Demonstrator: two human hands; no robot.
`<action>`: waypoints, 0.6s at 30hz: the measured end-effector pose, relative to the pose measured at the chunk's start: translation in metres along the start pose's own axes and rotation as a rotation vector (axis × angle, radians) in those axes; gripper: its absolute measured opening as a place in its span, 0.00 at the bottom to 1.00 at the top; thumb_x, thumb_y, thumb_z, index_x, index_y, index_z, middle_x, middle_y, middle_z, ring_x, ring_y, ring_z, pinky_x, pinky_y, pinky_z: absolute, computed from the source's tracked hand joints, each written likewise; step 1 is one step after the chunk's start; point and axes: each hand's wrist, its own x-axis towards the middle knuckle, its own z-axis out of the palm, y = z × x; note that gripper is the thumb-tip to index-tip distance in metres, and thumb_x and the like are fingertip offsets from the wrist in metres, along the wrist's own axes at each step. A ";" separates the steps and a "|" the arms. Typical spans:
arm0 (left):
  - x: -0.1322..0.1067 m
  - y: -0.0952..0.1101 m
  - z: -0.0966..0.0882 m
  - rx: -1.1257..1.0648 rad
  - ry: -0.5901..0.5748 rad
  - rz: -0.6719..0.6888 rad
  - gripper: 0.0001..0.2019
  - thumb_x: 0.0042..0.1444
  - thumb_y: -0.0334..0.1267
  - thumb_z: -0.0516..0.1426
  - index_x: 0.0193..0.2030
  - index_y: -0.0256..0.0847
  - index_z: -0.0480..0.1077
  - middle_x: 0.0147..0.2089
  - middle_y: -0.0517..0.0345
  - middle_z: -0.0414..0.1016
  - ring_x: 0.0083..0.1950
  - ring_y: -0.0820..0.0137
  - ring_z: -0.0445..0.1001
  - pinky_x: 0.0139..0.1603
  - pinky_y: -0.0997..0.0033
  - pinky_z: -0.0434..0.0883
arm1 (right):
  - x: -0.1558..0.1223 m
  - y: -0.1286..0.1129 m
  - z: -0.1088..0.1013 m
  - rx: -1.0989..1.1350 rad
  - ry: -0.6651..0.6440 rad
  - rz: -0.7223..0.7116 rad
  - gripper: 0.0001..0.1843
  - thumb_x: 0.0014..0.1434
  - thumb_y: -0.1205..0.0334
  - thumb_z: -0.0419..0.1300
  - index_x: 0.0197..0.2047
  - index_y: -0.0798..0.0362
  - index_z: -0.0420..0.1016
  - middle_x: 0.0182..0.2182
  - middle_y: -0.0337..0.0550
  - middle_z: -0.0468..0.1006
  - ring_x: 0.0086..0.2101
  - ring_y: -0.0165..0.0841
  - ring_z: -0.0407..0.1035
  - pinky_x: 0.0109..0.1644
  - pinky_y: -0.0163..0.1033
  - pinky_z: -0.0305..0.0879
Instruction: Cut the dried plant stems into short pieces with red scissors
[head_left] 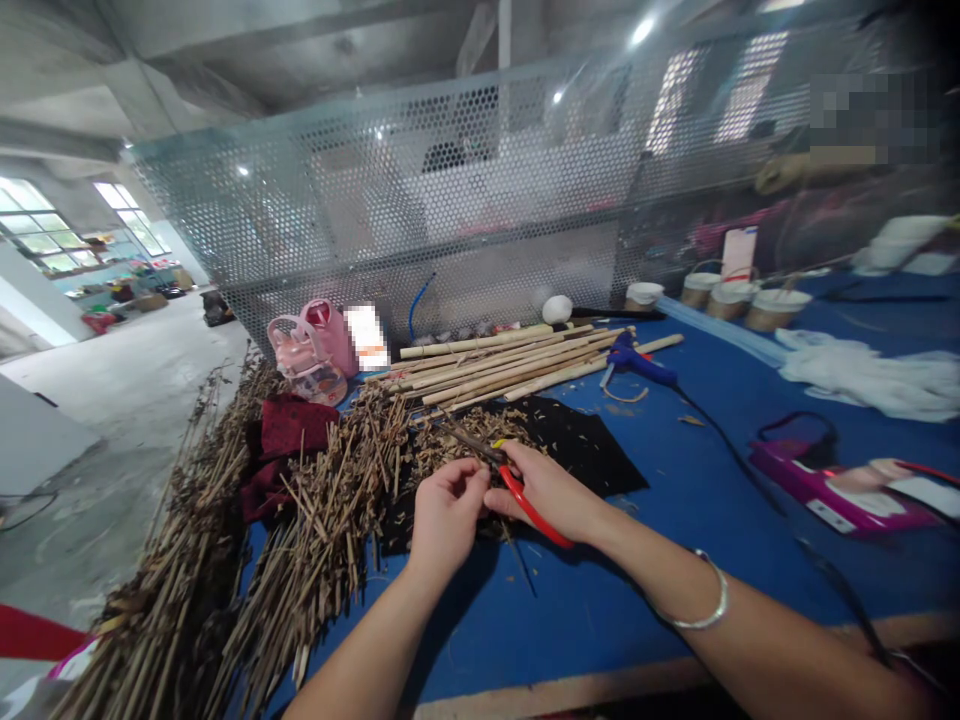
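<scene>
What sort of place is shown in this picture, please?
Probably a craft workshop. It is suggested by the dried stalks, the red-handled scissors and what looks like a glue gun.

Dried stalks [311,560] cut off at bottom edge, left fingers [472,492] apparently pinching something too small to tell

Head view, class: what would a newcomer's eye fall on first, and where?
Red-handled scissors in the right hand stand out first, near the picture's centre. Dried stalks heap up along the left of the blue tabletop, and a perforated screen rises behind it.
</scene>
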 end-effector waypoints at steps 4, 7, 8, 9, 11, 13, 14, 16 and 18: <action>0.001 -0.001 0.000 0.023 0.013 0.016 0.13 0.46 0.44 0.58 0.31 0.35 0.71 0.23 0.62 0.67 0.22 0.77 0.61 0.23 0.79 0.61 | 0.000 0.000 -0.001 -0.012 -0.004 -0.010 0.22 0.47 0.45 0.60 0.36 0.54 0.64 0.31 0.42 0.69 0.29 0.30 0.60 0.31 0.33 0.54; 0.001 0.000 -0.001 0.050 0.030 0.047 0.12 0.46 0.44 0.58 0.30 0.35 0.70 0.23 0.62 0.67 0.22 0.78 0.60 0.23 0.79 0.59 | -0.001 -0.003 -0.003 -0.013 -0.007 -0.004 0.22 0.47 0.44 0.60 0.35 0.53 0.64 0.31 0.42 0.69 0.29 0.30 0.61 0.31 0.33 0.54; 0.002 0.000 -0.001 0.062 0.026 0.054 0.12 0.46 0.44 0.58 0.29 0.35 0.70 0.22 0.62 0.66 0.22 0.78 0.60 0.22 0.79 0.59 | -0.001 -0.004 -0.003 -0.007 -0.017 0.004 0.21 0.47 0.44 0.60 0.35 0.53 0.64 0.30 0.41 0.70 0.28 0.30 0.61 0.30 0.32 0.53; 0.002 -0.001 -0.002 0.076 0.018 0.059 0.12 0.47 0.44 0.58 0.29 0.35 0.70 0.22 0.62 0.66 0.21 0.78 0.59 0.22 0.79 0.58 | -0.001 -0.004 -0.004 -0.002 -0.029 0.016 0.21 0.47 0.44 0.60 0.34 0.53 0.64 0.28 0.40 0.70 0.27 0.29 0.61 0.29 0.32 0.53; 0.002 -0.002 -0.002 0.101 0.007 0.071 0.12 0.48 0.44 0.57 0.29 0.35 0.71 0.21 0.62 0.65 0.21 0.78 0.58 0.22 0.79 0.57 | -0.001 -0.005 -0.004 -0.001 -0.044 0.041 0.20 0.48 0.44 0.59 0.33 0.52 0.64 0.25 0.38 0.70 0.24 0.28 0.60 0.26 0.31 0.51; 0.003 -0.003 -0.003 0.116 0.013 0.082 0.13 0.49 0.44 0.56 0.29 0.35 0.71 0.22 0.62 0.65 0.22 0.78 0.58 0.22 0.78 0.57 | 0.000 -0.004 -0.003 -0.019 -0.034 0.059 0.20 0.47 0.43 0.59 0.31 0.52 0.64 0.23 0.37 0.69 0.22 0.27 0.58 0.25 0.31 0.49; 0.004 -0.004 -0.004 0.119 0.020 0.084 0.13 0.49 0.45 0.56 0.29 0.35 0.71 0.22 0.62 0.64 0.22 0.78 0.58 0.22 0.78 0.56 | 0.000 -0.002 -0.002 -0.030 -0.025 0.066 0.20 0.47 0.43 0.59 0.30 0.52 0.64 0.22 0.37 0.69 0.21 0.27 0.58 0.24 0.31 0.49; 0.005 -0.006 -0.004 0.113 0.040 0.080 0.14 0.48 0.46 0.56 0.29 0.35 0.70 0.21 0.62 0.63 0.21 0.78 0.57 0.22 0.78 0.56 | 0.003 0.001 0.000 -0.031 -0.011 0.082 0.20 0.46 0.42 0.59 0.28 0.52 0.64 0.22 0.37 0.69 0.21 0.27 0.58 0.23 0.31 0.49; 0.006 -0.006 -0.004 0.088 0.051 0.072 0.14 0.48 0.47 0.56 0.28 0.35 0.70 0.20 0.64 0.61 0.20 0.78 0.56 0.21 0.78 0.54 | 0.005 0.004 0.002 0.000 -0.011 0.088 0.19 0.48 0.43 0.58 0.27 0.52 0.65 0.21 0.37 0.69 0.21 0.28 0.59 0.24 0.31 0.50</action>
